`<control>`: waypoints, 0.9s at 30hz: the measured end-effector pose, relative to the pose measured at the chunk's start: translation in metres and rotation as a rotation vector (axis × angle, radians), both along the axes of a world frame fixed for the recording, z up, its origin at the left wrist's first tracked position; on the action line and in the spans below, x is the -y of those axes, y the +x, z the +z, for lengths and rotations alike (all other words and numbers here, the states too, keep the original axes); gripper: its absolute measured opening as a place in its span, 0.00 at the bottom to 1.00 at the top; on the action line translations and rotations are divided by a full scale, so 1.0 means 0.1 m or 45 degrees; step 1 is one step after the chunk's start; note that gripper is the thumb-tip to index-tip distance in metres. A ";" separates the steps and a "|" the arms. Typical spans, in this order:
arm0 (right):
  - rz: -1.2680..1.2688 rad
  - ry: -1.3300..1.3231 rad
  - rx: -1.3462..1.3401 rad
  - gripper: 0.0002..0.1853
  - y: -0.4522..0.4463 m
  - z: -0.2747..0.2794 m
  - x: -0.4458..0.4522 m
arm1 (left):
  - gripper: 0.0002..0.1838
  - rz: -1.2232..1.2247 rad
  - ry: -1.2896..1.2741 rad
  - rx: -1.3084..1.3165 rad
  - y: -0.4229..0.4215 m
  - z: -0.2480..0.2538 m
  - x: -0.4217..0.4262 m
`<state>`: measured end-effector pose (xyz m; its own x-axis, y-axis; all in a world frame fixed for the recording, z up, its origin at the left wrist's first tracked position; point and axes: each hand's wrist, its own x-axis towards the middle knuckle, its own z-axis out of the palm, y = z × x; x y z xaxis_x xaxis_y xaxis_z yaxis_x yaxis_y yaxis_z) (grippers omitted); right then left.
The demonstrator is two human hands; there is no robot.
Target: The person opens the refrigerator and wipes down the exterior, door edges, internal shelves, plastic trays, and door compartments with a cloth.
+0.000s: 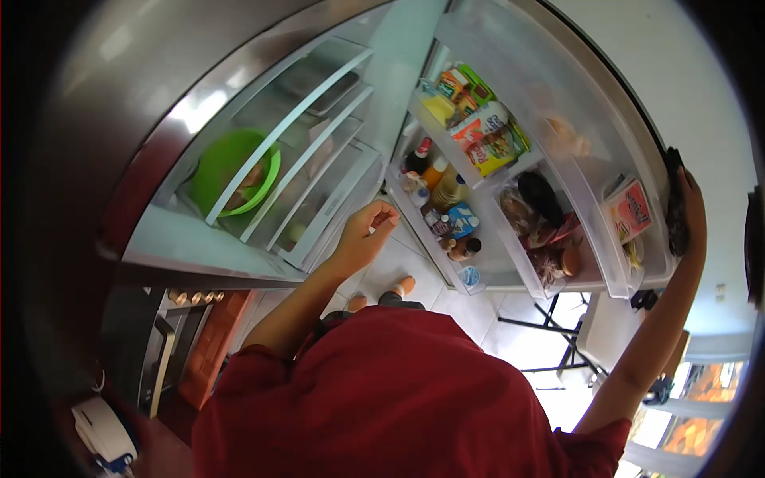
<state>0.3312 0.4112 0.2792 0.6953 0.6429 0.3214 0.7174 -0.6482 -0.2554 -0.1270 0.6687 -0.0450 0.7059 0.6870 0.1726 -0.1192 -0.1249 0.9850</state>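
Note:
My left hand (368,233) hovers in front of the refrigerator's interior, its fingers curled in toward the thumb and nothing visible in them. Closest to it are the shelf edges and the lower drawer (331,211). A bright green plastic bowl (209,171) with something brownish inside stands on a shelf further left. At the far right my right hand (695,199) is wrapped around a dark, fabric-like handle cover (676,219) on the outer edge of the open refrigerator door (637,103).
Door bins hold bottles (450,191), a blue carton (460,221), yellow and red packets (494,147), dark bags (540,199) and a pink-white box (629,211). An oven (163,350) stands at lower left. A folding table (610,331) is beyond the door, above tiled floor (470,315).

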 end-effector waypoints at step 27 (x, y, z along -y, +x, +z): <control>0.188 -0.076 -0.038 0.27 -0.24 -0.03 -0.26 | 0.07 0.270 0.399 0.197 1.01 0.43 -0.17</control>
<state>0.3076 0.4369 0.2762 0.6007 0.7561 0.2598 0.7985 -0.5512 -0.2420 -0.0259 0.6862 -0.0017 0.5035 0.7115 0.4900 -0.2027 -0.4541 0.8676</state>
